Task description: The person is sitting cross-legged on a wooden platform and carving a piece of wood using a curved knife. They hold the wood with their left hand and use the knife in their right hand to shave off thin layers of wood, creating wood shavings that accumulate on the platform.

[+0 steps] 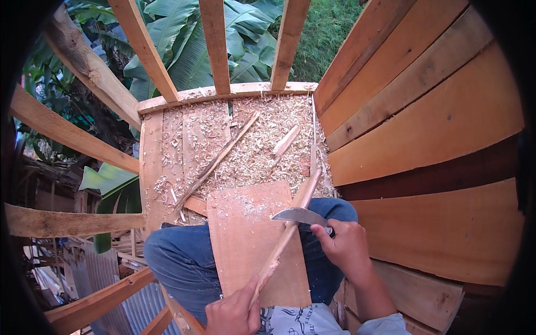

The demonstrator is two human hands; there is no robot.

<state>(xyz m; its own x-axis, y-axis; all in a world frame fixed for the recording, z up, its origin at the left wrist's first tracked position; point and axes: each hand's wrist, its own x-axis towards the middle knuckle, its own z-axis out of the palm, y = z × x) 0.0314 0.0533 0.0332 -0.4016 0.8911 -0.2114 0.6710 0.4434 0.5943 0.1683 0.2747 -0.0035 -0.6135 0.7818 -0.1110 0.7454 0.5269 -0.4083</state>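
My left hand is closed round the near end of a long, partly carved wooden stick, which slants up and away to the right. A curved knife with a dark handle is gripped in my right hand, its thumb along the handle by the blade. The blade lies across the stick near its middle; whether it bites into the wood I cannot make out. Under the stick, a flat wooden board rests on my lap over blue jeans, with a few shavings on it.
Curled wood shavings cover much of the plank floor. A long dark stick and a short wood piece lie among them. Slatted rails stand ahead and left, and a plank wall rises on the right. Banana leaves show beyond.
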